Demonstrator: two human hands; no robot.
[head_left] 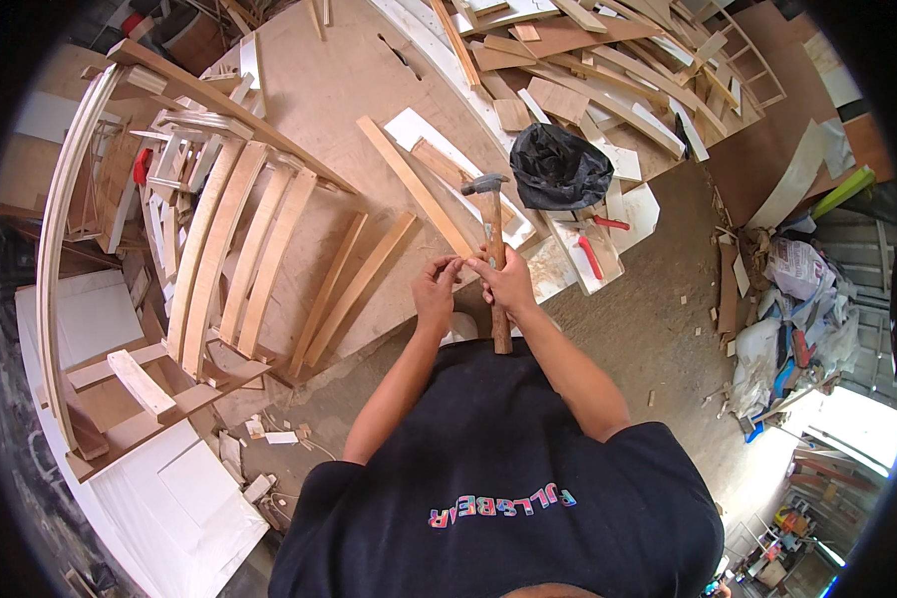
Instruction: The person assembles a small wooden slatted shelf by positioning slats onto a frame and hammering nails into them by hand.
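Note:
A hammer point(497, 214) with a wooden handle and a grey metal head is in my right hand point(509, 283), its head pointing away from me. My left hand point(435, 291) is closed in a pinch beside it. The fingertips of both hands meet at the near end of a long wooden strip point(414, 181). Whatever small thing lies between those fingertips is too small to make out. Just beyond my right hand, pliers point(590, 255) with red handles lie spread on a white board, beside a black plastic bag point(558, 171) standing gaping.
A curved wooden frame with slats point(204, 259) stands at the left on the brown worktable point(314, 110). Two loose strips point(361, 289) lie beside it. A pile of offcuts point(608, 75) covers the far right. Scraps litter the floor point(658, 299); plastic sacks point(792, 299) stand rightmost.

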